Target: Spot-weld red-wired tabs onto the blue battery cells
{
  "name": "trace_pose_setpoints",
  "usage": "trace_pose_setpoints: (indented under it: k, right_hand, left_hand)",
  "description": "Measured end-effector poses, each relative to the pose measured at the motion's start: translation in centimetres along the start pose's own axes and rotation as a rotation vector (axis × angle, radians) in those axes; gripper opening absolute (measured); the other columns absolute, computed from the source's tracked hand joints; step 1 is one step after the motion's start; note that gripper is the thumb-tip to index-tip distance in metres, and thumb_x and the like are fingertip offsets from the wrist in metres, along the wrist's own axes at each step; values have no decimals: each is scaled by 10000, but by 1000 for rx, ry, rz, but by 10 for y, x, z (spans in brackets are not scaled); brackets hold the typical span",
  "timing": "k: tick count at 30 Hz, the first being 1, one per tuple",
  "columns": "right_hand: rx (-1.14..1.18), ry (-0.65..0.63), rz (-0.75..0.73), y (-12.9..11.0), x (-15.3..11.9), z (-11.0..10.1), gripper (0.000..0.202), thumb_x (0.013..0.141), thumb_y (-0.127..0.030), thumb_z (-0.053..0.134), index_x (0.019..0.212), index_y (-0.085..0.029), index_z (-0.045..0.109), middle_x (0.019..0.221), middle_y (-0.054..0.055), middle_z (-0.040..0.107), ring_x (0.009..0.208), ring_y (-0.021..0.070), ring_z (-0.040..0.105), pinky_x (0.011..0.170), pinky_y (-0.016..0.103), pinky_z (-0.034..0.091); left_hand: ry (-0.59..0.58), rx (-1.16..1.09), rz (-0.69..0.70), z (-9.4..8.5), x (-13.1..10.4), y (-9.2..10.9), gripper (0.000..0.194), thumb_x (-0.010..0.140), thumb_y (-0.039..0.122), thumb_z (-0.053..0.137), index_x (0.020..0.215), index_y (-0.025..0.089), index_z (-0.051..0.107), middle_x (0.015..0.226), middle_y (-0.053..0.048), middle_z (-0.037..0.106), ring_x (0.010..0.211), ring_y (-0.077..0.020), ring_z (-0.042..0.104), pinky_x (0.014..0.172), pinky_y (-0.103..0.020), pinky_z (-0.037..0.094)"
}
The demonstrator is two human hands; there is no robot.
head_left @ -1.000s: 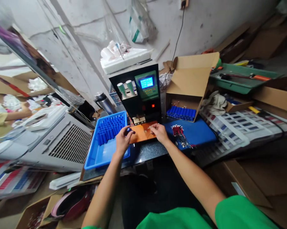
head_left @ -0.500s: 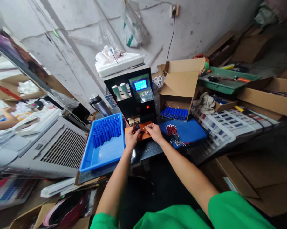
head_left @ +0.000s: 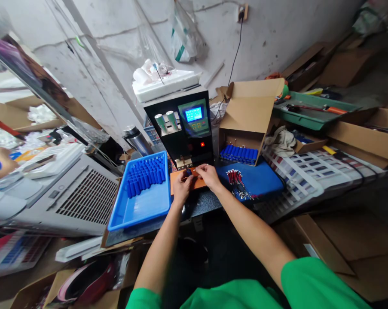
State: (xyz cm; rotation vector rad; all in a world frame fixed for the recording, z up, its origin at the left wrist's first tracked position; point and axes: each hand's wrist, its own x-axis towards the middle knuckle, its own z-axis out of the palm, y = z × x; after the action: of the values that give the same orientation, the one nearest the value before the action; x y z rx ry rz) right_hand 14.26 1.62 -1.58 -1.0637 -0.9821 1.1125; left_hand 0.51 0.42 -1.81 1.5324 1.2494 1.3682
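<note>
My left hand (head_left: 182, 186) is closed around a blue cylindrical battery cell (head_left: 189, 172), mostly hidden by the fingers. It rests on the orange board (head_left: 198, 183) in front of a black spot welder (head_left: 197, 150) with a lit screen. Beside it, my right hand (head_left: 208, 177) pinches a tiny white-tipped piece, too small to name, close to the cell. The welder's metal electrodes (head_left: 182, 162) are just behind my left fingers. On a blue pad (head_left: 264, 178) to the right lies a bunch of red and black wire leads (head_left: 237, 182) with white tips.
A blue tray (head_left: 139, 214) of upright blue cells stands at the left. An open cardboard box (head_left: 245, 107) with more cells is at the right rear. A steel flask (head_left: 137, 141), a grey vented unit (head_left: 80, 197) and a green tray (head_left: 313, 116) surround the bench. Another person's hand (head_left: 2, 161) shows far left.
My right fingertips have come a little nearer to the cell and my left hand. The view has shifted slightly, so the scene sits further right.
</note>
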Motion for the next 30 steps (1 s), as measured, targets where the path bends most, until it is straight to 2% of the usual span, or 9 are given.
trace_pose_setpoints:
  k: [7, 16, 30]
  right_hand:
    - [-91, -72, -38, 5, 9, 15, 205, 769, -379, 650, 720, -182, 672, 746, 46, 718, 733, 196, 672, 659, 268, 511]
    - [-279, -8, -45, 2, 6, 18, 150, 809, -324, 670, 790, -184, 721, 829, 50, 763, 800, 215, 700, 715, 278, 517]
    - [-332, 13, -42, -1, 3, 21, 115, 811, -269, 671, 789, -172, 729, 810, 57, 756, 768, 210, 693, 713, 281, 513]
  left_hand:
    - [-15, -38, 8, -1, -2, -3, 320, 810, 405, 712, 1013, 158, 734, 970, -73, 759, 865, -192, 699, 834, -318, 549]
    - [3, -27, 26, 0, -4, -3, 309, 825, 396, 697, 1023, 162, 731, 942, -65, 757, 868, -188, 693, 817, -296, 545]
    - [-9, -27, 24, -2, -3, -6, 315, 824, 386, 686, 1043, 161, 724, 974, -63, 752, 890, -189, 692, 848, -299, 537]
